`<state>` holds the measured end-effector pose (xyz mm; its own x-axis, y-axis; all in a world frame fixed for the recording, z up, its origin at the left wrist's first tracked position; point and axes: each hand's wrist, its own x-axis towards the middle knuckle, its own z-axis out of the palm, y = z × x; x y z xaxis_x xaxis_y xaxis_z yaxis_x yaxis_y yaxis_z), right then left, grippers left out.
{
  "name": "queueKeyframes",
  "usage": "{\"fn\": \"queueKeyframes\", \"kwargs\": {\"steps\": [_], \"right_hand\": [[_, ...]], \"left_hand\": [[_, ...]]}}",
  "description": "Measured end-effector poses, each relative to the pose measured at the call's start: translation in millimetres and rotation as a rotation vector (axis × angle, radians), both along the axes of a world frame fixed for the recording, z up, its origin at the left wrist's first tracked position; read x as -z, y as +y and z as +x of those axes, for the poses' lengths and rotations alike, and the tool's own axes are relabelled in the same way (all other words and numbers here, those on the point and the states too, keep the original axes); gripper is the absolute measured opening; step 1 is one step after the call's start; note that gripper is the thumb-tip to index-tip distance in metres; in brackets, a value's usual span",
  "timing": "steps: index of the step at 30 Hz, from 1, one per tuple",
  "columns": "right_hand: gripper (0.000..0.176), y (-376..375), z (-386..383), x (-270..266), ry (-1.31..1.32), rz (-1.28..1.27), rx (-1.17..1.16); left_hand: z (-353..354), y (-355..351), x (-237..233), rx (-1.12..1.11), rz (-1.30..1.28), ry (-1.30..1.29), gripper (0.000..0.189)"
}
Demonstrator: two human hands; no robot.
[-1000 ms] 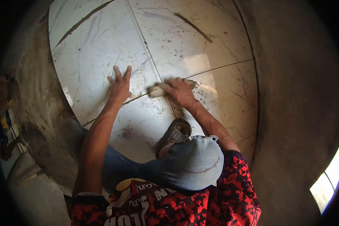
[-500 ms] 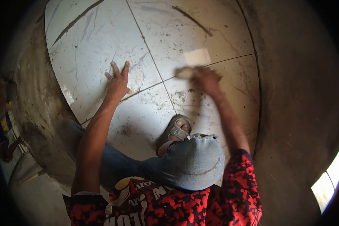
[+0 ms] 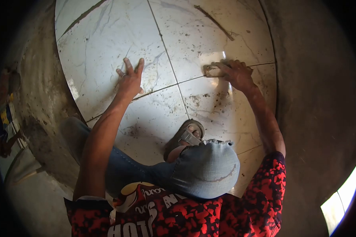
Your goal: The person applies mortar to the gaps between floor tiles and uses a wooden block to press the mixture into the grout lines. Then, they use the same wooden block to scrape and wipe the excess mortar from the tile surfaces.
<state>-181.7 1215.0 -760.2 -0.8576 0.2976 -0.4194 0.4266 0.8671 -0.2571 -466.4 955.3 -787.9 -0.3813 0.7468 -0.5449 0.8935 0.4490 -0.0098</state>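
Observation:
My left hand (image 3: pixel 130 82) rests on a white marbled floor tile (image 3: pixel 110 47), fingers spread, nothing in it. To the right, my right hand (image 3: pixel 240 76) grips a dirty tan, sponge-like pad (image 3: pixel 213 71) and presses it on the tiles at a joint line. Part of the pad is hidden under the fingers, and its exact material is hard to make out. Dark specks and smears of dirt (image 3: pixel 215 98) lie on the tile just below that hand.
My sandalled foot (image 3: pixel 188 136) and bent knee (image 3: pixel 205 170) are between my arms. Two dark strips (image 3: pixel 215 23) (image 3: pixel 85 15) lie on the far tiles. Rough grey walls (image 3: pixel 304 98) border both sides. At far left are a person's partial limb (image 3: pixel 8 146) and a stick (image 3: pixel 29 175).
My right hand has moved right and slightly up with the pad, from a blurred sweep to a clear view. My left hand stays spread on its tile; the whole view has shifted slightly.

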Motion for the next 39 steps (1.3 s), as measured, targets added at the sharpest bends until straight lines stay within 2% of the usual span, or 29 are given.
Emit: {"fn": "queueKeyframes", "kwargs": {"steps": [2, 4, 5, 6, 7, 9, 10, 12, 13, 15, 17, 18, 19, 21, 22, 23, 25, 29, 30, 31, 33, 35, 36, 37, 38, 39], "right_hand": [[0.042, -4, 4, -9, 0.079, 0.197, -0.075], [0.041, -31, -23, 15, 0.123, 0.06, -0.118], [0.042, -57, -41, 10, 0.08, 0.052, -0.148], [0.044, -74, -53, 30, 0.254, 0.033, -0.233], [0.046, -83, -75, 7, 0.016, 0.049, -0.243], [0.047, -72, -45, 39, 0.411, 0.051, -0.183], [0.049, -51, -41, 11, 0.185, -0.036, -0.142], [0.055, -18, -13, 4, 0.102, -0.005, -0.002], [0.057, -9, 0, 4, 0.226, 0.064, 0.019], [0.059, -12, 5, 9, 0.167, 0.01, 0.067], [0.059, -45, -17, 17, 0.237, -0.069, -0.053], [0.066, -67, -25, 22, 0.289, 0.005, -0.165], [0.065, -84, -39, 24, 0.226, -0.092, -0.183], [0.06, -103, -55, 35, 0.367, 0.084, -0.252], [0.061, -91, -60, 17, 0.297, -0.113, -0.16], [0.064, -76, -56, 21, 0.156, -0.089, -0.09], [0.067, -50, -37, 23, 0.148, -0.007, 0.048], [0.069, -87, -57, 27, 0.245, -0.055, -0.174], [0.068, -107, -72, 28, 0.23, -0.176, -0.206], [0.062, -132, -80, 37, 0.297, -0.062, -0.271], [0.062, -149, -95, 29, 0.138, 0.018, -0.298], [0.063, -124, -90, 16, 0.12, -0.152, -0.114], [0.063, -105, -83, 18, 0.142, -0.133, -0.018], [0.063, -90, -75, 10, 0.182, -0.067, -0.026], [0.063, -84, -76, 0, 0.09, -0.051, -0.13], [0.064, -84, -80, -5, 0.003, -0.029, -0.226]], "left_hand": [[4, 7, -13, -0.048, -0.105, -0.077, 0.122], [2, 1, -6, -0.033, -0.083, -0.051, 0.122], [2, 1, -2, -0.005, -0.057, -0.022, 0.122], [2, 1, 0, -0.001, -0.051, -0.01, 0.122], [0, 1, 0, 0.005, -0.025, -0.02, 0.122], [2, -8, 0, 0.02, -0.031, -0.05, 0.123], [3, -6, -2, 0.016, -0.033, -0.049, 0.123], [0, 0, -3, -0.016, -0.023, -0.043, 0.123], [2, -1, -4, -0.008, -0.038, -0.035, 0.122], [0, 1, -4, -0.012, -0.041, -0.018, 0.122], [2, 0, -2, 0.001, -0.034, -0.006, 0.121], [2, 0, -3, 0.003, -0.033, -0.002, 0.121], [2, -1, -4, -0.001, -0.037, -0.007, 0.121], [0, 1, -1, 0.001, -0.035, -0.004, 0.121], [0, -1, 4, 0.012, 0.01, 0.004, 0.12], [-1, -6, 8, 0.016, 0.051, 0.007, 0.12], [-1, -3, 3, -0.002, 0.019, 0.008, 0.119], [2, 0, -5, -0.038, -0.048, -0.027, 0.117], [2, 1, -6, -0.042, -0.052, -0.03, 0.117], [0, 1, -6, -0.046, -0.045, -0.017, 0.117], [-4, -4, -6, -0.027, 0.026, -0.068, 0.117], [-5, -1, -14, -0.056, -0.06, -0.077, 0.118], [-9, -3, -12, 0.004, -0.015, -0.082, 0.112], [-14, -5, -8, 0.059, 0.031, -0.085, 0.107], [-19, -8, 0, 0.09, 0.074, -0.015, 0.09], [-26, -5, -4, 0.082, 0.063, -0.004, 0.09]]}}
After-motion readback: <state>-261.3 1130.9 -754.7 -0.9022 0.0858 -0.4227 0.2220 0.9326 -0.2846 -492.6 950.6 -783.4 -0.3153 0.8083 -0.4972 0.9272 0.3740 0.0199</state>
